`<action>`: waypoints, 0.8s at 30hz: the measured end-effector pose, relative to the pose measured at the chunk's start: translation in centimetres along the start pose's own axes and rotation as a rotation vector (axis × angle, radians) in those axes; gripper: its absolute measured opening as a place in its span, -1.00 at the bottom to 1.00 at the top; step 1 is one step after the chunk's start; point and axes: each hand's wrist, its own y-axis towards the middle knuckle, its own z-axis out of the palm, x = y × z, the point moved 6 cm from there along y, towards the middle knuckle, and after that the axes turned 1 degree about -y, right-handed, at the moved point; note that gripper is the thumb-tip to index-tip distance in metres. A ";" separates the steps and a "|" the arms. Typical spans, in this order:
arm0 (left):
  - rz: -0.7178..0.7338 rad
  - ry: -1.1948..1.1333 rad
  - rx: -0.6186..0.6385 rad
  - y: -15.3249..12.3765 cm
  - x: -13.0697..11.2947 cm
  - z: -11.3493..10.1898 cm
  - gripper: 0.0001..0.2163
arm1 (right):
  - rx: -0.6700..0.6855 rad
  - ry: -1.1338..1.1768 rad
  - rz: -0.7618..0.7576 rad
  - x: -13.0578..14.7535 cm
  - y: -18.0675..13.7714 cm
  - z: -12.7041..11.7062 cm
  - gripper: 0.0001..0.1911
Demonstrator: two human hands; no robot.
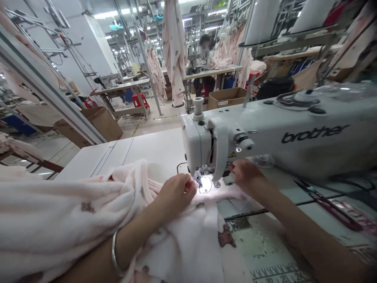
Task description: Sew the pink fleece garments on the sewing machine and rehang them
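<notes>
A white sewing machine [198,145] marked "brother" stands in front of me, its lamp lighting the needle plate [206,184]. My left hand [176,192], a silver bangle on its wrist, is closed in a pinch on the edge of pale pink fleece fabric [188,232], just left of the presser foot [200,181]. The fleece has brown bear prints and spreads over the table's left side and front. To the right of the needle, my right hand [249,177] is closed by the machine head, below the warning sticker. What its fingertips hold, if anything, is hidden.
Dark-bladed thread snips with a red handle [330,204] lie on the right of the table. A printed ruler scale [277,273] runs along the front. Beyond are a metal post [59,86], cardboard boxes [226,96], hanging pink garments [174,51] and a person at another machine.
</notes>
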 end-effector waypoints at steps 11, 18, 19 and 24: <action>0.022 -0.004 0.210 -2.1 -2.6 0.7 -0.88 | 0.187 0.203 -0.190 3.7 -6.5 1.2 -0.94; -0.060 -0.175 0.401 -2.3 -3.2 0.7 -0.76 | 0.378 0.399 -0.016 3.8 -6.0 0.3 -0.95; -0.060 -0.182 0.407 -2.2 -3.2 0.7 -0.75 | 0.377 0.398 -0.016 3.8 -5.8 0.3 -0.95; -0.013 -0.293 0.401 -1.8 -3.5 0.7 -0.81 | 0.374 0.375 -0.050 4.0 -4.6 0.3 -0.92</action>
